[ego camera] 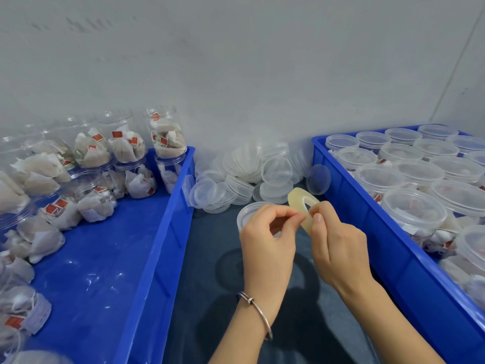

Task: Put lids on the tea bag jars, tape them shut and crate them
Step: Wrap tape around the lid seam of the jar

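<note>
A person's right hand (338, 243) grips a roll of tape (301, 208) while the left hand (267, 237) pinches its loose end, above a lidded jar (248, 211) on the dark table (210, 258). Blue crates (157, 245) of jars flank it, loose lids (249, 174) piled behind.

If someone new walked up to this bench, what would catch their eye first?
Probably the two hands at centre: the right hand grips a roll of clear tape while the left hand pinches at its edge, above a lidded jar. Blue crates flank them, and loose lids lie heaped by the wall.
</note>
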`<state>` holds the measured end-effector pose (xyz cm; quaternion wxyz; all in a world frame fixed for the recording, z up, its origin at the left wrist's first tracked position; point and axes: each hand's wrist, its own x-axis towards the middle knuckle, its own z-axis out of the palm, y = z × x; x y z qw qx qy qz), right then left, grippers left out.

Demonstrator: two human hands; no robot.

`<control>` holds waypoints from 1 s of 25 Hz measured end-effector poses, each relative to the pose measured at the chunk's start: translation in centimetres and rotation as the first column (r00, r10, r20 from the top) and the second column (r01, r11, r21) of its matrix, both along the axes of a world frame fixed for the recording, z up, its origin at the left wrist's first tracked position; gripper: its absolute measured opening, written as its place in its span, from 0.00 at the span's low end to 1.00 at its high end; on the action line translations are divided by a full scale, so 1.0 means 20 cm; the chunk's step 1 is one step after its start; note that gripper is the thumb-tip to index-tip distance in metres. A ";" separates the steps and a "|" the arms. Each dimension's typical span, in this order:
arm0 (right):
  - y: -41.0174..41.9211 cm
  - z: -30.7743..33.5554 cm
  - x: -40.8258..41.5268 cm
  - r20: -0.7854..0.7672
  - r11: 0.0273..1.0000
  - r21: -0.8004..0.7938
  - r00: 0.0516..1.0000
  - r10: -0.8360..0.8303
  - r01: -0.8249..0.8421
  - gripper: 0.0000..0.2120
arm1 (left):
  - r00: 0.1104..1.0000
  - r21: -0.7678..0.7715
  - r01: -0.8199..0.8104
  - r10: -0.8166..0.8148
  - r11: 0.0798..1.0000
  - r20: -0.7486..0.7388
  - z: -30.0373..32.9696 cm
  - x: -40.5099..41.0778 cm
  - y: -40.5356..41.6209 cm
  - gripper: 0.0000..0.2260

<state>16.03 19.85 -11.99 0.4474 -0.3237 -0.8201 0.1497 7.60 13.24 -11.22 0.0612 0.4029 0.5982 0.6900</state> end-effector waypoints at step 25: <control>0.01 0.00 0.02 -0.051 0.995 -0.085 0.997 -0.061 0.056 0.24 | 0.976 -0.179 0.078 -0.111 0.981 -0.185 0.02 0.04 0.00 0.06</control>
